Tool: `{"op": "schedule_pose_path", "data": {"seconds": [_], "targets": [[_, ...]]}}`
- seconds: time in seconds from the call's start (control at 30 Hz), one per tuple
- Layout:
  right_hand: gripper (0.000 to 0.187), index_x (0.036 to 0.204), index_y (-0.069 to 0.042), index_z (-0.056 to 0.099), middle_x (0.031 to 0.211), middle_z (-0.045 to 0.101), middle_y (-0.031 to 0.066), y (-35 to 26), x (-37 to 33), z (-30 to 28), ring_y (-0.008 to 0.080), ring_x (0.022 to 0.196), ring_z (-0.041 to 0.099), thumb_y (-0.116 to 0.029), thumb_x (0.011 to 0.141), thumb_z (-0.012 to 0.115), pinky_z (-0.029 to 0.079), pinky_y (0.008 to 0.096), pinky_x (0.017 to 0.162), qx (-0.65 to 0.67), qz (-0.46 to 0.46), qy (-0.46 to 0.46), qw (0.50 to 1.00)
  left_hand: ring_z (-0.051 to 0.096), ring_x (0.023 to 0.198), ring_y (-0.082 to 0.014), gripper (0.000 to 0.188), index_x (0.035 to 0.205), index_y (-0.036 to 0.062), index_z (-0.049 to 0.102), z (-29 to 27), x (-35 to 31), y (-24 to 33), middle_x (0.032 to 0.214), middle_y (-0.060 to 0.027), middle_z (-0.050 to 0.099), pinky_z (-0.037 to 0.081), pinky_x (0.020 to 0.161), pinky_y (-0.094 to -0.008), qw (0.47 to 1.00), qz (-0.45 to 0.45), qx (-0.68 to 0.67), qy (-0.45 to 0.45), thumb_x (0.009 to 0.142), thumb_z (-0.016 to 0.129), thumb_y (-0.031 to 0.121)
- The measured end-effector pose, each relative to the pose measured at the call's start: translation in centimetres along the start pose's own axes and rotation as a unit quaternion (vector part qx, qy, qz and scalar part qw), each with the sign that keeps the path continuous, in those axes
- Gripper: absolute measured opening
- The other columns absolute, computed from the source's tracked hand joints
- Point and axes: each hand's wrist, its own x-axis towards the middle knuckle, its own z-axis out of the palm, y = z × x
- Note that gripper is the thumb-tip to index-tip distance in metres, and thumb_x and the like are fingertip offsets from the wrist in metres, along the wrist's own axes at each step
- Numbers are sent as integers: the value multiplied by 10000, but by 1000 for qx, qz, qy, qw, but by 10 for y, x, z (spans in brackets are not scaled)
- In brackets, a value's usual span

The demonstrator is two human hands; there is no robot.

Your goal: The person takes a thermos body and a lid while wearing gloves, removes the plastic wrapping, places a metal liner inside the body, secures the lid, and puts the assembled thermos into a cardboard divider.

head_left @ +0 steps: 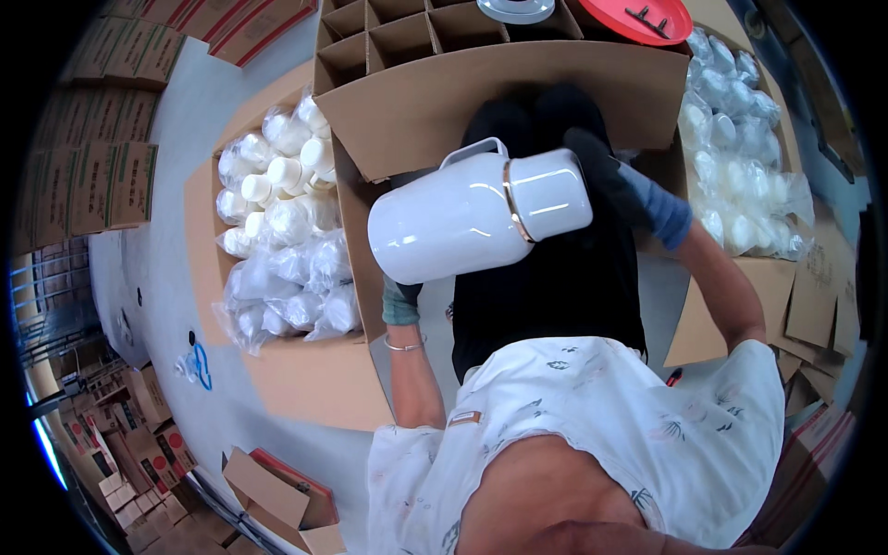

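A glossy white thermos jug (453,222) with a looped handle and a thin gold-coloured band lies tilted on its side above my lap. My left hand (400,294), in a dark glove with a grey-green cuff, holds it at the base; the jug hides most of those fingers. At the jug's other end my right hand (615,180), in a dark glove with a blue cuff, is against its top. Its fingers partly blend into the black trousers.
Before me stands a divided cardboard box (499,88), with a red round tray (643,17) and a clear lid-like piece (516,9) on top. Cartons of plastic-wrapped white parts flank me at left (287,213) and right (740,148). Stacked cartons (92,157) line the far left.
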Motion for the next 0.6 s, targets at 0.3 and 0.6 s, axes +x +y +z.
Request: {"op": "schedule_pose_path", "data": {"seconds": [0.3, 0.6], "targets": [[675, 1309, -63, 502, 1190, 580, 151, 21, -15, 6, 266, 1050, 581, -410, 778, 735, 415, 357, 1004, -319, -272, 195, 887, 511, 1197, -294, 550, 1323, 11, 463, -60, 55, -3, 1306, -153, 526, 414, 1014, -381, 995, -29, 76, -57, 848, 669, 197], [364, 1179, -83, 598, 1009, 650, 141, -68, 78, -100, 290, 878, 644, -295, 885, 639, 509, 360, 773, -692, -347, 270, 572, 640, 895, -364, 361, 1000, 68, 695, 15, 238, 196, 933, -196, 675, 496, 841, -401, 884, 145, 170, -411, 785, 634, 352]]}}
